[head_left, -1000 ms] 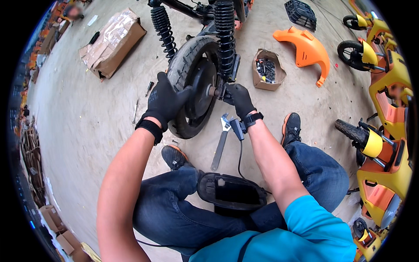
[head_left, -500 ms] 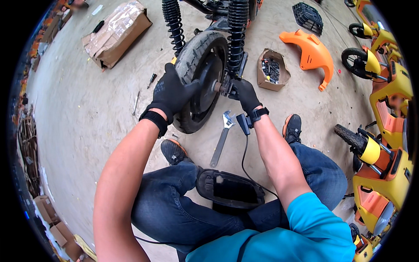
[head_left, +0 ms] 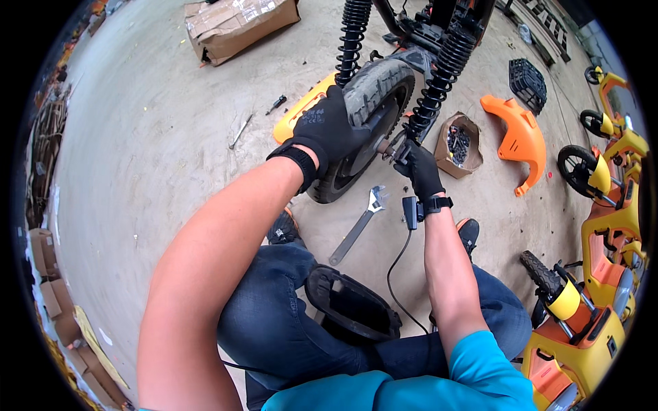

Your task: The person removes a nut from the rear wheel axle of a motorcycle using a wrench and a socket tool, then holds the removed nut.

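Observation:
A black-tyred wheel point(head_left: 378, 92) stands tilted between two coil-spring shock absorbers point(head_left: 445, 72) of a vehicle frame. My left hand point(head_left: 329, 129), in a black glove, grips the tyre's left side, its thumb reaching across toward the rim. My gloved right hand point(head_left: 419, 168) is closed at the right end of the axle point(head_left: 382, 145), around a small metal bracket below the right shock absorber; the fingertips are partly hidden. An adjustable wrench point(head_left: 358, 226) lies on the floor below the wheel, touched by neither hand.
Right of the wheel stand an open box of small parts point(head_left: 460, 152), an orange fender point(head_left: 517, 140) and a black crate point(head_left: 528, 83). A yellow-orange panel point(head_left: 291, 123) lies left. A black open case point(head_left: 336, 294) sits between my legs. Yellow bikes point(head_left: 610, 212) line the right; a cardboard box point(head_left: 240, 27) lies behind.
The view has turned, so the wheel and both hands appear farther right. Both hands keep their places on the wheel and at the axle. More of the yellow-orange panel shows.

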Demonstrator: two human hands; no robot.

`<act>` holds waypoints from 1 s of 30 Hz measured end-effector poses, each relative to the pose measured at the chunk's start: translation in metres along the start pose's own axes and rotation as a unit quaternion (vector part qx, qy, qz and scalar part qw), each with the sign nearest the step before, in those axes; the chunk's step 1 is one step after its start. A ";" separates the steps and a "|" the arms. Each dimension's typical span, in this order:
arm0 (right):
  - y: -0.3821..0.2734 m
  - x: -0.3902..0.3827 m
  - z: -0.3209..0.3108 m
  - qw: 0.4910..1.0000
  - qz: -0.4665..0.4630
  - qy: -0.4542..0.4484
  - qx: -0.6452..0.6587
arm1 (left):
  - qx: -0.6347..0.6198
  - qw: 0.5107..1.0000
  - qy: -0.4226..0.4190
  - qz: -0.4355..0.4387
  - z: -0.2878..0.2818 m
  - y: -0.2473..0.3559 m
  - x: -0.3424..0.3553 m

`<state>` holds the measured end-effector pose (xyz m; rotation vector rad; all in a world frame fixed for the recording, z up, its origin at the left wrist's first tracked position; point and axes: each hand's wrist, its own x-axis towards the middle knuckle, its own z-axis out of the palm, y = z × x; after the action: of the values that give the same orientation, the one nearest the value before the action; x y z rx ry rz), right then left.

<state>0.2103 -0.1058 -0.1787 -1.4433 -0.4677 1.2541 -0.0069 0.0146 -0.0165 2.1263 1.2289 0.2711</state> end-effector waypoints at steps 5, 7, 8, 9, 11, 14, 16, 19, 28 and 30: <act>0.003 -0.003 0.006 1.000 -0.018 0.025 -0.006 | 0.020 0.999 0.038 0.021 0.004 -0.008 0.001; 0.004 -0.003 0.008 0.999 -0.020 0.015 0.022 | 0.008 1.000 0.023 -0.002 0.006 -0.009 0.001; 0.002 -0.005 0.011 0.999 -0.011 0.014 0.045 | 0.003 1.000 0.015 -0.013 0.006 -0.010 0.001; -0.001 -0.007 0.013 0.999 -0.007 0.014 0.039 | 0.015 1.000 0.027 0.001 0.006 -0.012 0.002; -0.005 -0.012 0.014 1.000 0.005 0.019 0.024 | 0.038 0.998 0.048 0.027 0.010 -0.015 0.003; -0.007 -0.011 0.008 1.000 0.003 -0.001 0.013 | 0.022 0.998 0.045 0.028 0.012 -0.016 0.005; -0.008 -0.008 0.005 1.000 0.002 -0.010 0.008 | 0.015 0.998 0.054 0.031 0.012 -0.015 0.005; 0.000 -0.004 0.003 1.000 0.003 -0.014 0.024 | 0.024 0.998 0.059 0.028 0.013 -0.015 0.006; 0.002 -0.008 0.012 0.999 -0.018 0.026 0.019 | 0.025 0.998 0.057 0.028 0.011 -0.015 0.001; 0.001 -0.007 0.010 1.000 -0.014 0.015 0.013 | 0.025 0.999 0.041 0.021 0.009 -0.014 0.002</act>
<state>0.1992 -0.1071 -0.1746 -1.4286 -0.4482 1.2102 -0.0112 0.0173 -0.0325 2.2058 1.2497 0.3521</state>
